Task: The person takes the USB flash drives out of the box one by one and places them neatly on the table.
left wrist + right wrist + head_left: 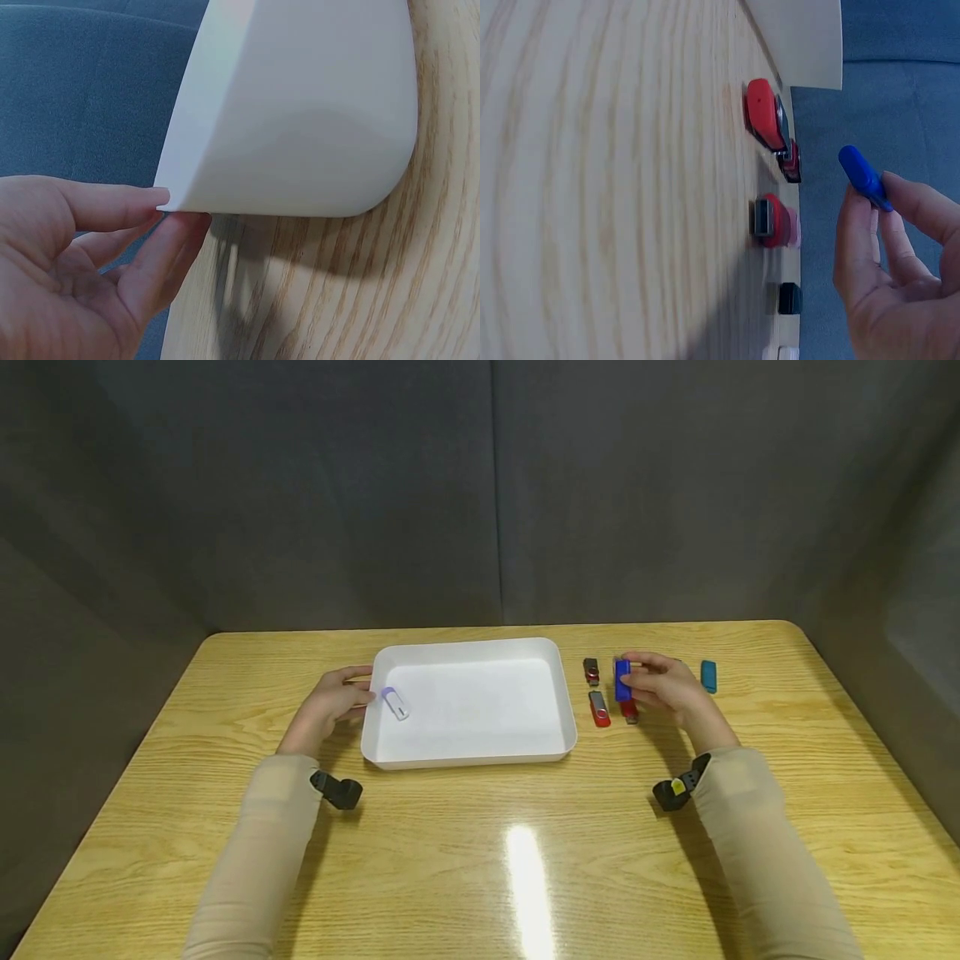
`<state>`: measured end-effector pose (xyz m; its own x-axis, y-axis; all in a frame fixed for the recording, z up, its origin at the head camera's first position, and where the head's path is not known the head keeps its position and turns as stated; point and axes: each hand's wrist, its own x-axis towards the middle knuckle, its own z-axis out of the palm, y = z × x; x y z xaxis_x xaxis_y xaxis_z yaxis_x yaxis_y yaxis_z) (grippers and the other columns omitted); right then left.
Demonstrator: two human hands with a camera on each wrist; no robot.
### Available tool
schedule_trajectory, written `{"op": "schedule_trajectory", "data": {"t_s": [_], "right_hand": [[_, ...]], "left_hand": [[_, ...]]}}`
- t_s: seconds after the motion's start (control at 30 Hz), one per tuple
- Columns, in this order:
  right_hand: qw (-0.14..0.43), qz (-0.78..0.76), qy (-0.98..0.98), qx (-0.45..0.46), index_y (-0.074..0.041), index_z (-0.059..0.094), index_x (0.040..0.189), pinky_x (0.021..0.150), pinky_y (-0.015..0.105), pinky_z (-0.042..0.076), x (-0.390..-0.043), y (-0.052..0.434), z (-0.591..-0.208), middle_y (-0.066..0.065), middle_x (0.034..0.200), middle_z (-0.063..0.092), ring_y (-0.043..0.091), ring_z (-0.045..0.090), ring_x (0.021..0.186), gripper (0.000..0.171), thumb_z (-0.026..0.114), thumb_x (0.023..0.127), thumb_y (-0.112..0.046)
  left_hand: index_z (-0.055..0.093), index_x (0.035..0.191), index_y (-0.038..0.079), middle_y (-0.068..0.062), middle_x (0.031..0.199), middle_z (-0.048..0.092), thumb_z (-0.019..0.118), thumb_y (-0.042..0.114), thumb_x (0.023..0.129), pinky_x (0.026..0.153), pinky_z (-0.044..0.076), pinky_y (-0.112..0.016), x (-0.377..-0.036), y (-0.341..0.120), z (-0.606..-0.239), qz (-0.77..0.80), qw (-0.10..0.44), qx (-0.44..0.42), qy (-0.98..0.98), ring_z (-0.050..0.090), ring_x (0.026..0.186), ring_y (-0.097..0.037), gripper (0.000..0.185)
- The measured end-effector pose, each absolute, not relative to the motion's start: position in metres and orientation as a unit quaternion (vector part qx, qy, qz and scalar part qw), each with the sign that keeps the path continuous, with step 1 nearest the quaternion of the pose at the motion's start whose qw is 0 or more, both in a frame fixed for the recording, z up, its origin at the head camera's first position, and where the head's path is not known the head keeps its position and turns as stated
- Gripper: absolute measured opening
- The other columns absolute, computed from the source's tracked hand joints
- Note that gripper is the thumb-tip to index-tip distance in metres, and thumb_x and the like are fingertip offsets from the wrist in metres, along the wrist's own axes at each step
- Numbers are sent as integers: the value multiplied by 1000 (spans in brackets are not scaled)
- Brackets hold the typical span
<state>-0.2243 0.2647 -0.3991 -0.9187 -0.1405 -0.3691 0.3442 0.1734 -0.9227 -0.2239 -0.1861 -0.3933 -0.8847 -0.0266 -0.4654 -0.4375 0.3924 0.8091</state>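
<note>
My left hand [332, 702] pinches the left rim of a white tray [468, 762]; in the left wrist view the thumb and fingers meet on the tray's wall [300, 150]. Inside the tray, near its left end, lies a white and purple USB stick [396, 703]. Between thumb and fingertips, my right hand [663, 685] holds a blue USB stick [622, 681], raised off the table in the right wrist view. Close by, a red and silver swivel USB stick [599, 709], a dark red one [591, 672] and another red one [629, 712] lie on the table, the last partly hidden.
Right of my right hand lies a teal USB stick [708, 677]. More small sticks, including a black one [790, 298], show in the right wrist view, partly hidden from the head camera. Dark grey curtains [300, 502] stand behind the wooden table [450, 860].
</note>
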Motion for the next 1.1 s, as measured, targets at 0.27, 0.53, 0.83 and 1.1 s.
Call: {"op": "schedule_trajectory", "data": {"t_s": [0.27,0.53,0.83,1.1], "right_hand": [[193,-630,749,70,-9,39,140,76,12,54,-223,276,-401,-13,93,55,-5,63,80,47,55,96,-10],[193,-603,770,77,-2,32,145,77,12,55,-221,287,-403,-10,98,52,-6,63,79,55,55,96,-12],[207,-602,768,70,2,28,146,76,13,55,-220,295,-405,-14,93,54,-6,62,79,57,53,96,-8],[228,-594,769,73,3,27,146,76,15,56,-219,303,-407,-12,91,55,-3,64,78,58,54,96,-8]], "left_hand": [[26,151,7,-21,149,38,46,1,96,109,42,-42,-223,-186,-392,533,194,-140,812,45,132,-34,58],[26,151,7,-21,149,38,46,2,97,109,43,-42,-223,-185,-392,533,193,-142,812,45,132,-34,58],[26,151,7,-21,149,38,46,2,97,109,43,-42,-222,-186,-392,533,194,-141,811,45,133,-34,58],[26,151,7,-21,150,38,47,3,97,108,43,-42,-222,-186,-394,537,194,-135,810,45,132,-35,58]]}}
